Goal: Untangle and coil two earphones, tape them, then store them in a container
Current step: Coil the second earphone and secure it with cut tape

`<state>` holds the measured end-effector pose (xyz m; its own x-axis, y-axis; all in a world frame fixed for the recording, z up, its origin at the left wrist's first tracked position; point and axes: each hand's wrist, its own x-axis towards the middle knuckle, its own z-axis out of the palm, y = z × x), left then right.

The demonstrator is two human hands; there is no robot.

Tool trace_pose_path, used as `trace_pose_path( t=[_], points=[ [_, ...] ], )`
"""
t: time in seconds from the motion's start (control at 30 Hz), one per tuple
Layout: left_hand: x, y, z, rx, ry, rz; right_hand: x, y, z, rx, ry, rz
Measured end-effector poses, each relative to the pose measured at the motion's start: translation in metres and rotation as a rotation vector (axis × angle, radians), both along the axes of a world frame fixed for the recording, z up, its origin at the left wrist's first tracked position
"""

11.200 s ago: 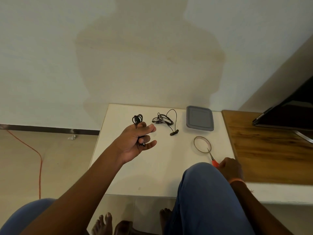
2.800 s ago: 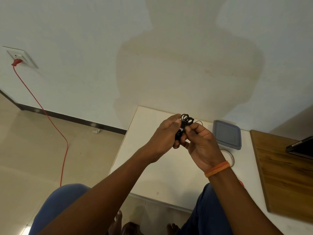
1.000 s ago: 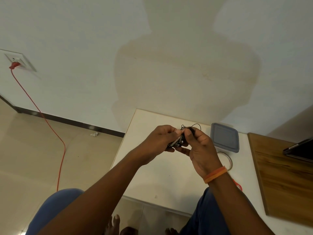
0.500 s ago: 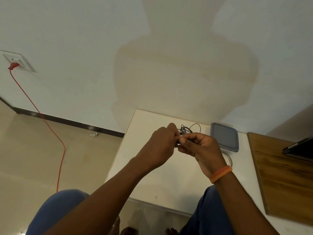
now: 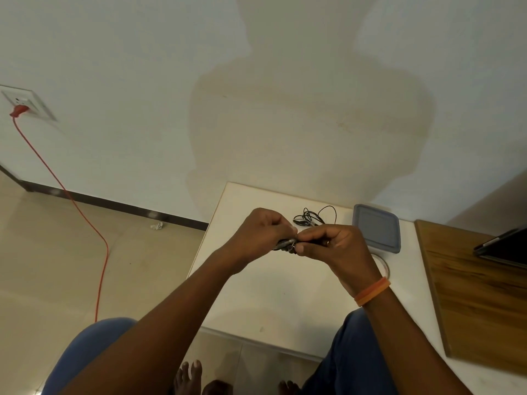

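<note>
Left hand (image 5: 261, 235) and right hand (image 5: 336, 246) raised together above the white table (image 5: 256, 297), fingertips meeting at centre. Coiled earphone (image 5: 286, 244) pinched between thumbs and curled fingers of both hands; only a short dark and silvery stretch showing in the gap between the fingertips, remainder hidden inside the grips. Exact shape of the bundle not discernible. Fingers of both hands narrow, closed tightly around the bundle. Orange wristband (image 5: 372, 290) on the right wrist.

Second earphone (image 5: 312, 218) lying loose and tangled on the table, just beyond the hands, near the far edge, clear of both hands. Grey-lidded container (image 5: 376, 230) resting on the table to the right of that tangle, lid on, partly covered at its near corner by the right hand. Tape roll (image 5: 383, 265) flat on the table just below the container, mostly hidden behind the right wrist.

Wooden board (image 5: 473, 295) adjoining the table on the right; dark flat device (image 5: 504, 246) resting on its far end. Red cable (image 5: 85, 218) running from a wall socket (image 5: 27, 105) at far left down across the tiled floor. Blue-clad knees and bare toes visible at the bottom edge.
</note>
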<state>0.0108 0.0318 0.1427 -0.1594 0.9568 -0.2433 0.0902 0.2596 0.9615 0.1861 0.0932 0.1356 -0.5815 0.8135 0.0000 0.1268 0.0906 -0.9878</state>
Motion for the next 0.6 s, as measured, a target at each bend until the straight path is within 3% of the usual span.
trace_pose_path(
  t=[0.23,0.6],
  points=[
    [-0.011,-0.003,-0.001,-0.008,0.108,-0.156,0.001,0.0,-0.002,-0.078,-0.043,0.039],
    [0.006,-0.005,-0.008,0.169,0.66,-0.1,-0.004,0.001,-0.001,-0.013,-0.104,-0.046]
  ],
)
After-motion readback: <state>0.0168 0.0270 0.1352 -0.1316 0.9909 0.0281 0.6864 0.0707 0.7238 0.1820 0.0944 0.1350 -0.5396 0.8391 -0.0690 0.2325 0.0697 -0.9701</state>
